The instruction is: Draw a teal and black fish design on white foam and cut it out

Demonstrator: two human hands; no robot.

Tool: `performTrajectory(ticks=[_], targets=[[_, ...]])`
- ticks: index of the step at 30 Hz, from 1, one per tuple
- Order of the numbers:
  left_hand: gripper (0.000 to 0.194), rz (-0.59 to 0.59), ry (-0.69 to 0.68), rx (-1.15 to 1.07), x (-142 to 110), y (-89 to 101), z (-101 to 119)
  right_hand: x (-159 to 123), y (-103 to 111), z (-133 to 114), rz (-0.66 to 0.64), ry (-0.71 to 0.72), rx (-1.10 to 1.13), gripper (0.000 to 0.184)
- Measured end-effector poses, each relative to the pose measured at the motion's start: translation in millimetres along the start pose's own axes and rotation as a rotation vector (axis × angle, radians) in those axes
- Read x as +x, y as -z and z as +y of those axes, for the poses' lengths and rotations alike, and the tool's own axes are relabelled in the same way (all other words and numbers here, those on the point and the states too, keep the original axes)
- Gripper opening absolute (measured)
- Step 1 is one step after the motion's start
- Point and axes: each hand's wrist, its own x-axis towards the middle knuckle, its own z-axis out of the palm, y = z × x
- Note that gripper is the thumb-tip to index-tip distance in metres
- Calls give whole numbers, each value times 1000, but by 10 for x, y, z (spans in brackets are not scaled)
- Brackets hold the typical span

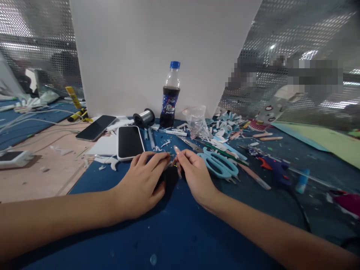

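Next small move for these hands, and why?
Perhaps draw the left hand and right hand slightly nearer the camera, away from the scissors. The scissors' light-blue handles lie right beside the right hand, with the blades just beyond its fingers. Whatever is between the hands is too small to identify.

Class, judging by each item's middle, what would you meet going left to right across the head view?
White device, black phone, white-framed phone, drink bottle, right hand, scissors, glue gun, blue tube.

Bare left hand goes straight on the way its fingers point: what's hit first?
Probably the bare right hand, whose fingers lie just ahead of the left hand; depth is unclear.
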Motion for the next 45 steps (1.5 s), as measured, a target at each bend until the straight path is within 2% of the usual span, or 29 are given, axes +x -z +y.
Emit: performTrajectory(ticks=[12, 27, 45], targets=[[50, 38, -19, 4, -16, 0, 0, -4, -5, -10, -13, -6, 24, 52], [47, -7, -26, 3, -9, 72, 8, -26, -6, -57, -49, 11, 57, 48], [45, 4, -34, -7, -1, 50, -9, -30, 5, -35, -50, -13, 59, 45]])
